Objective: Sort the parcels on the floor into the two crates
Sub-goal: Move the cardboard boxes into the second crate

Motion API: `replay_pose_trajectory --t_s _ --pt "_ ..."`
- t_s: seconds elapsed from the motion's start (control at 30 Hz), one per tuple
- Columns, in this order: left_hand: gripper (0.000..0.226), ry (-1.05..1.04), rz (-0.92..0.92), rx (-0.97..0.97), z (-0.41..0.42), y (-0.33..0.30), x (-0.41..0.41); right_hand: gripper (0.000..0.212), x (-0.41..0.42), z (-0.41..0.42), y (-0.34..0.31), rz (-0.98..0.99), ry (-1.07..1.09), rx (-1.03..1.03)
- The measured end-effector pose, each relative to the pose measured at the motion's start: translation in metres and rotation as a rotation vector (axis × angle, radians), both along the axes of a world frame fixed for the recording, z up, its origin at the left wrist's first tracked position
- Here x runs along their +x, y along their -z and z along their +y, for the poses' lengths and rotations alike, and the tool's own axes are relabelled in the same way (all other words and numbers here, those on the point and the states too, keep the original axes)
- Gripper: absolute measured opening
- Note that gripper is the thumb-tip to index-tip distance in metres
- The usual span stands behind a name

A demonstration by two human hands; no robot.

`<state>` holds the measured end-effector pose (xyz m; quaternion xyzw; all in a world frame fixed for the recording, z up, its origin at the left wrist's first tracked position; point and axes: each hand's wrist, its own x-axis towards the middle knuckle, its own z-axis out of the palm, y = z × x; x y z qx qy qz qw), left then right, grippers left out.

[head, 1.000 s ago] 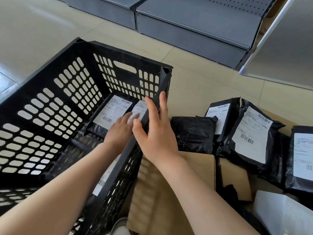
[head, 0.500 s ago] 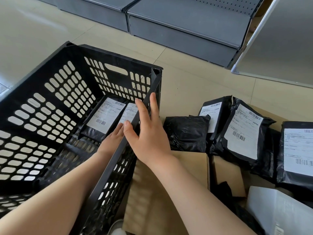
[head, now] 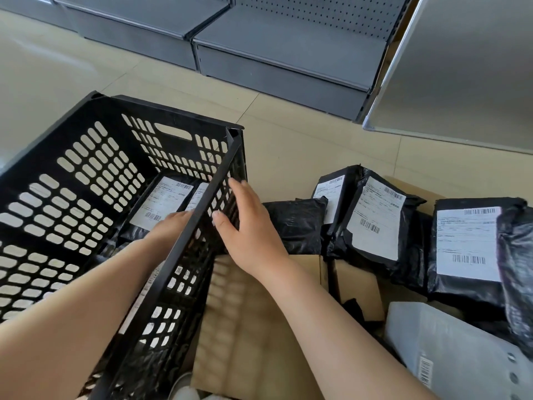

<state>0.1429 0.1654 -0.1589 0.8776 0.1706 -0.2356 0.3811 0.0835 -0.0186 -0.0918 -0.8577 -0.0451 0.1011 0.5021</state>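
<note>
Tile floor, grey shelving beyond the crate. Unsorted parcels lie right of the crate, long axes pointing away from me. My right hand is nearer them, fingers straight against the crate's outer wall. Left hand sits inside the crate on a labelled parcel; can't tell its grip.

crate on the left holds two parcels; more parcels lie on cardboard to its right.
</note>
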Motion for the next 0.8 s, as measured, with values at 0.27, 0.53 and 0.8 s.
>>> replay_pose_trajectory --t_s 0.27,0.53,0.8 --pt "0.05 0.017 -0.327 0.033 -0.009 -0.069 -0.003 0.07 0.004 -0.059 -0.03 0.12 0.09 -0.124" --pt "0.047 0.184 -0.673 0.156 -0.074 -0.142 0.002 0.069 0.012 -0.138 -0.068 0.211 0.112 -0.397" --pt "0.055 0.594 -0.481 0.493 -0.15 -0.139 -0.009 0.066 -0.013 -0.194 -0.077 0.246 0.058 -0.449"
